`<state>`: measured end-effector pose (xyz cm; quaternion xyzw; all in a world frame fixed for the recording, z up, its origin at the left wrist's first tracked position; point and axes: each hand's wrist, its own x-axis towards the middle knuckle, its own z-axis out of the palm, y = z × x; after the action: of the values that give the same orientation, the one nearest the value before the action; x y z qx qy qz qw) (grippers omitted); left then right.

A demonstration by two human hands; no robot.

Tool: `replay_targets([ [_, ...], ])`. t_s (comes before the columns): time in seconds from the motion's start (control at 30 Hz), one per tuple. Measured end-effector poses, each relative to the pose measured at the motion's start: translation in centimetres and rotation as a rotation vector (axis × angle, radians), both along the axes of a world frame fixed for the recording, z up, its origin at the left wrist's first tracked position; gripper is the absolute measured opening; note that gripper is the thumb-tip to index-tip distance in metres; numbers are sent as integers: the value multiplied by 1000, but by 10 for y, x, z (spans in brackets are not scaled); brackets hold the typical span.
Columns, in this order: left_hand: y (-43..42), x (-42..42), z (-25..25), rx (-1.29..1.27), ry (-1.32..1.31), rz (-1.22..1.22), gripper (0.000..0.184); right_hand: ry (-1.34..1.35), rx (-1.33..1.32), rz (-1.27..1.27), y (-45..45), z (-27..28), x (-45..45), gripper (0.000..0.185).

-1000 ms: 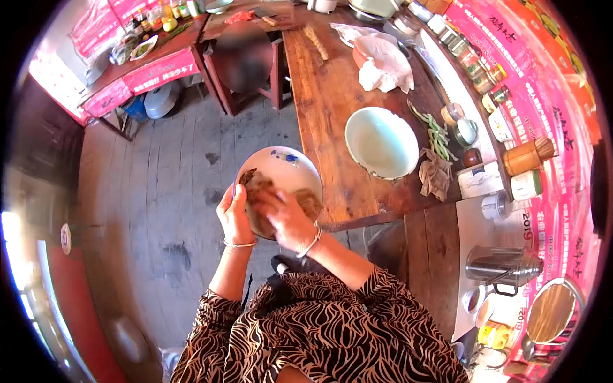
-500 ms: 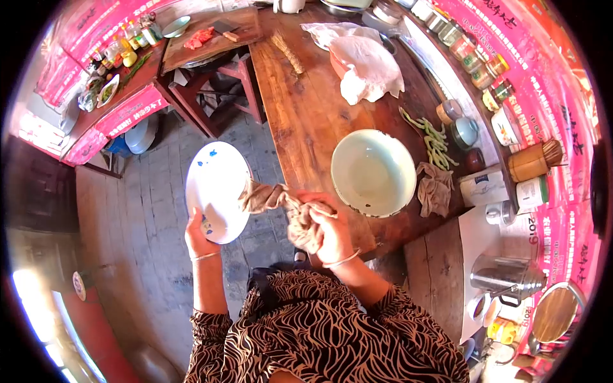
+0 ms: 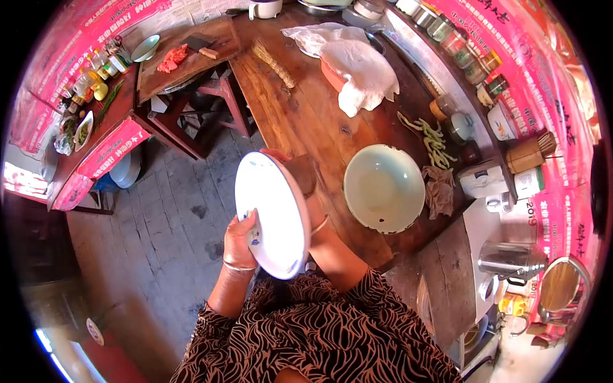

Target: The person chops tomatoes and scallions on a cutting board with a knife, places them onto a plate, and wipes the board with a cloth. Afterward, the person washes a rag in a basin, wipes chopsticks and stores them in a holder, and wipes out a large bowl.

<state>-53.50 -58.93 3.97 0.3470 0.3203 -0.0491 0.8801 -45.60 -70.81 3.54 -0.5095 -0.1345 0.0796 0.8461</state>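
Note:
A white enamel plate (image 3: 271,204) with a dark rim and blue marks is tilted up on its edge in front of my body. My left hand (image 3: 241,241) grips its near-left rim, thumb pressed on the face. Behind the plate, mostly hidden by it, is my right hand (image 3: 314,214); some fingertips show over the far rim. A brown cloth (image 3: 302,173) hangs from this hand at the plate's back. To the right, a pale enamel basin (image 3: 384,188) with a chipped rim stands on the wooden table (image 3: 319,137).
Right of the basin lie green beans (image 3: 429,139) and another crumpled brown cloth (image 3: 439,191). A white cloth (image 3: 361,67) covers a reddish bowl farther back. A straw brush (image 3: 273,64) lies nearby. At left, a chopping board (image 3: 217,41) holds cut red food (image 3: 172,59) and a cleaver (image 3: 199,45).
The plate has moved right, closer to my body. My right hand with the cloth has gone from beside the plate's face to behind it. The view has shifted slightly.

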Motion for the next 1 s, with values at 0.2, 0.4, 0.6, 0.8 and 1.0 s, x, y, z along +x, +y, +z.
replay_targets([
  [0.2,57,23,8,74,-1,17,27,319,331,299,46,-4,-14,43],
  [0.4,120,34,-4,303,67,-25,24,512,498,565,70,-9,-12,45],
  [0.6,151,55,-6,278,57,-16,24,547,117,486,77,-8,33,41],
  [0.8,189,108,-9,329,49,78,22,505,65,314,45,-30,138,32],
  [1.0,238,163,-18,447,61,278,21,404,-417,-127,-7,-136,248,34],
])
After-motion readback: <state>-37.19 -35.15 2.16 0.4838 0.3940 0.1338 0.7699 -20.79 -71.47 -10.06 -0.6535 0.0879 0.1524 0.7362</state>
